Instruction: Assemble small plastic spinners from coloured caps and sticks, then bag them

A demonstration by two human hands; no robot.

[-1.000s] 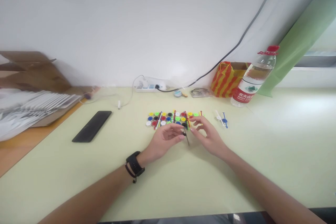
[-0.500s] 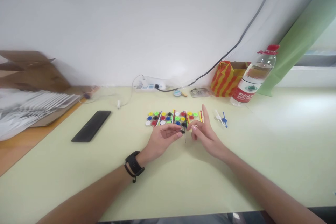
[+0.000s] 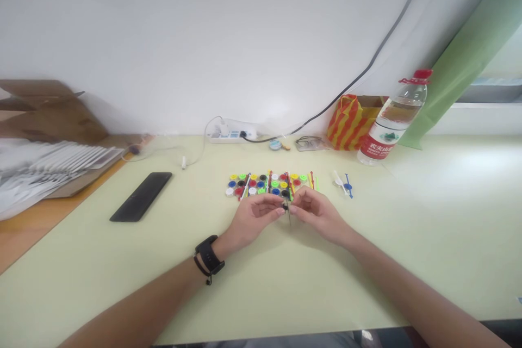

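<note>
My left hand [image 3: 250,220] is closed in a pinch on a small black arrow spinner [image 3: 286,207], whose thin pointer hangs down in front of the fingertips. Facing it, my right hand [image 3: 322,215] pinches the same piece from the right side. The fingers hide part of it. Just beyond both hands lie small round discs [image 3: 260,185] in several colours, set in rows, with coloured arrow pointers [image 3: 312,180] between the groups. Off to the right rest a white arrow spinner [image 3: 339,180] and a blue arrow spinner [image 3: 348,187].
A black phone-like slab [image 3: 141,197] lies left. Along the wall are a power strip [image 3: 232,134], a small case [image 3: 312,143], a striped bag [image 3: 346,122] and a large water bottle [image 3: 387,130]. Stacked white packets [image 3: 61,168] and a cardboard box [image 3: 49,103] stand far left.
My right hand has moved in slightly, and its raised index finger has folded down so that the fingers now pinch the black spinner. The left hand is nearly still.
</note>
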